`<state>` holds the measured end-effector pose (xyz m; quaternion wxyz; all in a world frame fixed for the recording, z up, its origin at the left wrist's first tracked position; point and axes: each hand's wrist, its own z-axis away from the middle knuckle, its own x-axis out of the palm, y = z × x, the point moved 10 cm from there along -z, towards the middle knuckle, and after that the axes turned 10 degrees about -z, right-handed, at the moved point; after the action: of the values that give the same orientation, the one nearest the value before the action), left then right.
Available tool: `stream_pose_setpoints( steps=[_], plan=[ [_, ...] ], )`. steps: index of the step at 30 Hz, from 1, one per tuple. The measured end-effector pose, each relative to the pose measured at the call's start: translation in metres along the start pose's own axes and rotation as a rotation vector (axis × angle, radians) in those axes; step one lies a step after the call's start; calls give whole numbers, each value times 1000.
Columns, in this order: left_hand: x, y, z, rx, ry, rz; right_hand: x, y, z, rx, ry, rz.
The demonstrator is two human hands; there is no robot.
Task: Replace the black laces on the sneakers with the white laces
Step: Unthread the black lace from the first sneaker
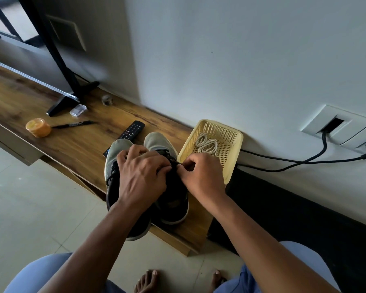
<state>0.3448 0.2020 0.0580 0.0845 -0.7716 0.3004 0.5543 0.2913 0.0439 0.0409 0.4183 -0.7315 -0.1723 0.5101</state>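
Two grey and black sneakers stand side by side on the low wooden shelf [76,149], toes pointing away from me. The left sneaker [114,157] shows its black laces [112,172]. My left hand [142,176] lies over the tongue of the right sneaker [173,199], fingers curled at its laces. My right hand [201,176] pinches the black lace of that sneaker beside the left fingertips. The white laces [206,145] lie coiled in a yellow plastic basket [234,163] just right of the sneakers.
A black remote [131,130] lies behind the sneakers. Further left are an orange jar [38,127], a black marker [74,124], a small clear box [78,109] and the TV stand foot [59,104]. Black cables [283,166] run along the wall from a socket [338,125].
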Motion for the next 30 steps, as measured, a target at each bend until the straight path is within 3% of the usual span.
stream_pose_setpoints(
  steps=[8,11,14,21,30],
  plan=[
    [-14,-44,6,-419,101,180,-3,2,-2,28,23,16],
    [-13,-50,9,-499,92,199,-2,1,-2,20,24,15],
    [-8,-43,6,-386,38,172,-3,1,-1,19,25,12],
    [-9,16,0,83,2,67,-2,-3,-1,-9,16,-18],
    [-5,9,3,41,36,4,1,-8,-1,-48,5,31]
  ],
)
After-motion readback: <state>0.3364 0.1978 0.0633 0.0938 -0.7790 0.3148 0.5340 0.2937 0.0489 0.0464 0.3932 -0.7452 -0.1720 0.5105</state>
